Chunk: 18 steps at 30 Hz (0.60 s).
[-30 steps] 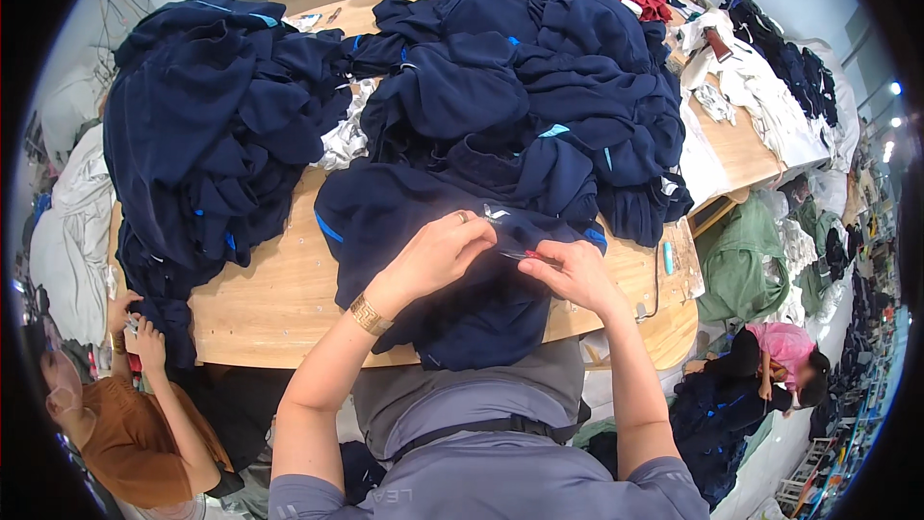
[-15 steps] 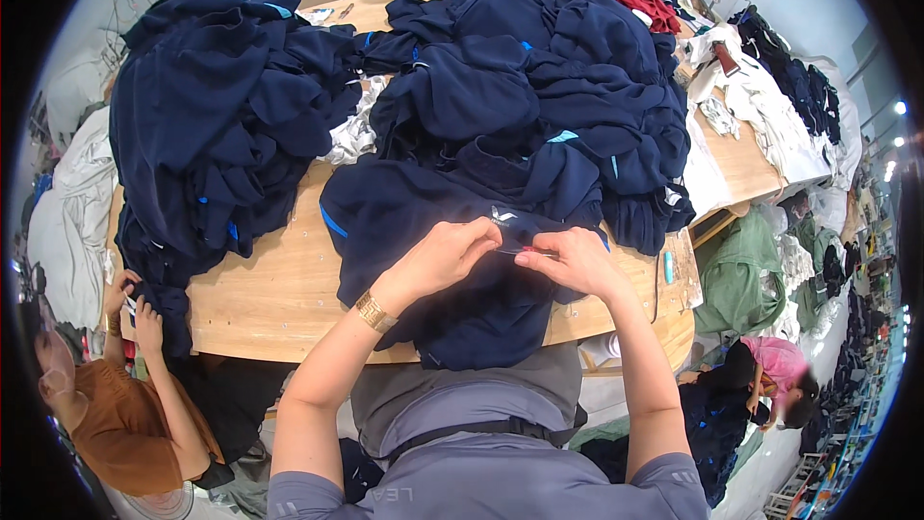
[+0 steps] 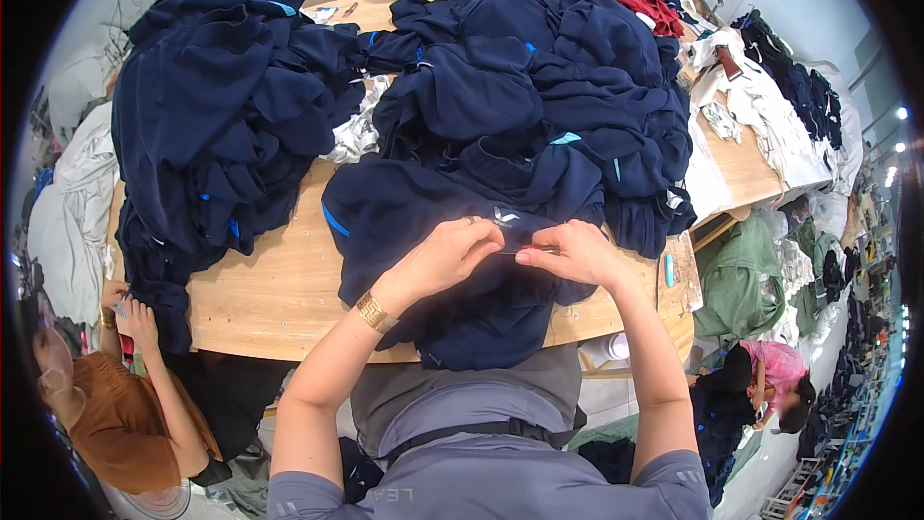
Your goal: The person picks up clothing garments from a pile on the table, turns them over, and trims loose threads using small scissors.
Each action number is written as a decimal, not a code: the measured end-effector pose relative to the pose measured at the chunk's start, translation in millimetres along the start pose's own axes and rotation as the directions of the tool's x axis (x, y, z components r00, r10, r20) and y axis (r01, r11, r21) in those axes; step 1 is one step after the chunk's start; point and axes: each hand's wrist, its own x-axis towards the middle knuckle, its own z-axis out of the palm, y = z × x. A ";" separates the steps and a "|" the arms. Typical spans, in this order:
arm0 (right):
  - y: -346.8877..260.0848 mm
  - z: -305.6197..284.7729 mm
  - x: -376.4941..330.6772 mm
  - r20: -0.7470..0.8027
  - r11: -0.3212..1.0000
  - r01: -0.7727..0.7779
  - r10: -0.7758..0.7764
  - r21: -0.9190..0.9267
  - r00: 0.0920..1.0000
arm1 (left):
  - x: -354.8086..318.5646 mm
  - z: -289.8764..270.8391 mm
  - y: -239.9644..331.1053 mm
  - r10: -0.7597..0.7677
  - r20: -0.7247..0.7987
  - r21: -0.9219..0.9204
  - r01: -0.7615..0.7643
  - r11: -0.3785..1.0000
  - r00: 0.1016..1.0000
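Observation:
A navy garment (image 3: 423,197) with a white printed logo on its cloth lies on the table in front of me. Over its logo, my left hand (image 3: 450,252) is closed in a pinch, a bracelet on its wrist. My right hand (image 3: 577,252) is pinched too, thumb pointing left, close beside the left fingertips. A thin, shiny strip that looks clear (image 3: 510,252) runs between the two hands. Something small and reddish shows at my right thumb; its kind is too small to make out.
Large heaps of navy garments (image 3: 221,87) cover the wooden table (image 3: 250,303) at left and beyond. A turquoise marker-like object (image 3: 669,270) lies near the right edge. A person in brown (image 3: 135,424) works at the left, another in pink (image 3: 775,371) at the lower right.
My hands stay nearly in place over the logo, fingers shifting slightly. The view has moved a little. The co-worker's hands at the left have shifted on the navy cloth.

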 end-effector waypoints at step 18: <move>-3.4 -5.4 4.1 0.112 0.997 0.071 -0.068 -0.018 0.991 | -1.7 4.2 4.3 0.014 0.012 0.007 -0.014 1.000 1.000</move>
